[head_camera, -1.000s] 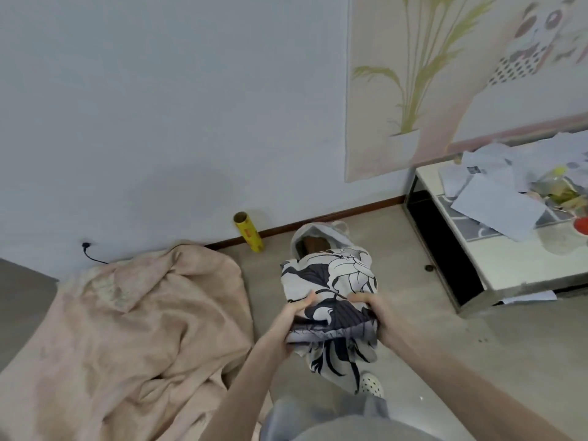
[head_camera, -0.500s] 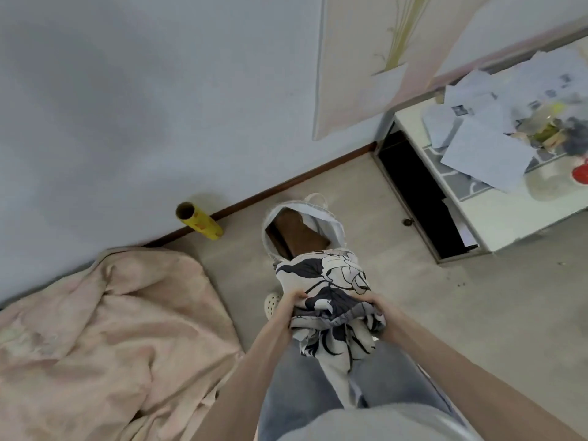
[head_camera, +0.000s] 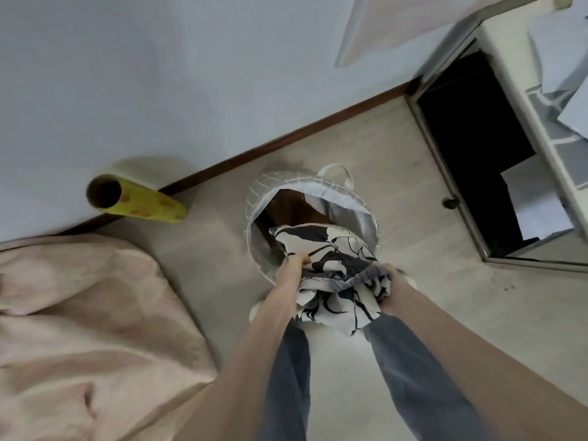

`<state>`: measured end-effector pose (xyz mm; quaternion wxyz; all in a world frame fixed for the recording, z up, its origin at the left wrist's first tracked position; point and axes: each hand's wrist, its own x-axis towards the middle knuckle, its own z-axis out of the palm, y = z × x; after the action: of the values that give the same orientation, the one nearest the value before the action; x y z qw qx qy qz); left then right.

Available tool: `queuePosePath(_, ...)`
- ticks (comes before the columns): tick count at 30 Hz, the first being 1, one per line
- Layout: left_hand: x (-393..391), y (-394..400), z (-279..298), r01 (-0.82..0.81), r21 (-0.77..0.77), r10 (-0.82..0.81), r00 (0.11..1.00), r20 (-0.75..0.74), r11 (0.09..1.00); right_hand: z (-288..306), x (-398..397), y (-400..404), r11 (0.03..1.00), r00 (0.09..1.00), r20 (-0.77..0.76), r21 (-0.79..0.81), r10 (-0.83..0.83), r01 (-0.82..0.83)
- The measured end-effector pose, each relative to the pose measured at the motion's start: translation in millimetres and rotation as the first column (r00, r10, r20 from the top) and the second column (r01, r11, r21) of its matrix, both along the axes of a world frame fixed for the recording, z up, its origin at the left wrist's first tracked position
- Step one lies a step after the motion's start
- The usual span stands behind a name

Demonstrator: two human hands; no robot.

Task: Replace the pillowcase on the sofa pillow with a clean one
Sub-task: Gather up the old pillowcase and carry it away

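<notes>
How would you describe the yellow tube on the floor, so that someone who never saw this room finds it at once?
Start from the pale wall and follow its dark baseboard down to the floor. Left of the white laundry basket, beyond the pink blanket, the yellow tube leans against the wall. It alone is bright yellow and rigid, with a hollow brown cardboard end facing the camera.

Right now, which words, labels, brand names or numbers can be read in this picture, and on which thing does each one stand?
No text can be read.
Yellow roll: only orange blotches, no legible print.
Papers on the white cabinet: too blurred and cut off by the frame to read.
Black-and-white pillowcase, held over the laundry basket: a leaf pattern, no letters.
</notes>
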<state>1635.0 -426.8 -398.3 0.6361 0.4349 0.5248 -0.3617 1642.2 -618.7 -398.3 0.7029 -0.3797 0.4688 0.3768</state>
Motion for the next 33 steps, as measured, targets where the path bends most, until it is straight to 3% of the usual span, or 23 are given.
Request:
queuePosePath(3, 35.8, 11.4, -67.9, -0.013, 0.063, 0.01, 0.998, 0.054, 0.998, -69.6, 42.5, 15.0, 0.992, 0.994, 0.018, -0.066, 0.11, -0.109)
queuePosePath(5, 53.3, 23.8, -112.2, -0.017, 0.107, 0.005, 0.994, 0.113, 0.994, -125.5, 72.2, 19.9, 0.989, 0.995, 0.007, -0.112, 0.096, -0.095)
queuePosePath(7, 62.4, 35.1, -151.2, -0.011, 0.241, -0.037, 0.98, 0.197, 0.97, -160.1, 98.4, 32.3, 0.95, 0.967, 0.088, -0.23, 0.238, -0.213)
queuePosePath(9, 59.7, 40.9, -172.7, 0.033, 0.421, -0.157, 0.951, 0.265, 0.906, -181.7, 109.4, 39.2, 0.818, 0.87, 0.154, -0.447, 0.469, -0.362)
queuePosePath(13, 26.1, 38.3, -161.0, 0.081, 0.624, -0.342, 0.887, 0.311, 0.777, -170.4, 95.0, 22.2, 0.681, 0.751, 0.227, -0.63, 0.621, -0.373)
queuePosePath(15, 0.0, 35.6, -145.5, 0.114, 0.699, -0.425, 0.858, 0.289, 0.706, -153.5, 76.1, -3.7, 0.557, 0.695, 0.166, -0.736, 0.699, -0.385)
queuePosePath(17, -24.2, 34.1, -133.4, 0.135, 0.74, -0.417, 0.885, 0.209, 0.659, -139.9, 61.6, -31.3, 0.361, 0.659, 0.036, -0.858, 0.751, -0.365)
queuePosePath(19, -42.2, 37.3, -132.7, 0.112, 0.774, -0.331, 0.934, 0.131, 0.624, -140.6, 56.9, -55.1, 0.252, 0.618, -0.07, -0.873, 0.783, -0.419)
queuePosePath(21, -53.0, 45.2, -142.1, 0.09, 0.768, -0.207, 0.977, 0.056, 0.634, -152.1, 57.7, -64.8, 0.226, 0.544, -0.143, -0.802, 0.827, -0.554)
queuePosePath(24, -61.0, 55.8, -171.8, 0.114, 0.622, -0.146, 0.989, 0.0, 0.775, -183.6, 61.7, -64.3, 0.213, 0.427, -0.128, -0.719, 0.895, -0.662)
queuePosePath(26, -59.9, 60.4, -192.2, 0.1, 0.523, -0.135, 0.99, 0.03, 0.847, -208.4, 64.9, -61.8, 0.189, 0.361, -0.081, -0.735, 0.929, -0.651)
queuePosePath(28, -58.1, 63.6, -202.8, 0.171, 0.534, -0.224, 0.974, 0.035, 0.828, -221.7, 63.3, -57.2, 0.098, 0.288, -0.084, -0.819, 0.954, -0.566)
queuePosePath(31, -47.0, 69.6, -181.2, 0.316, 0.71, -0.431, 0.902, -0.019, 0.63, -199.0, 70.6, -44.8, -0.027, 0.214, -0.111, -0.932, 0.971, -0.36)
queuePosePath(33, -32.0, 80.7, -141.8, 0.21, 0.838, -0.48, 0.875, 0.069, 0.504, -153.9, 89.7, -37.2, 0.025, 0.245, -0.025, -0.98, 0.969, -0.2)
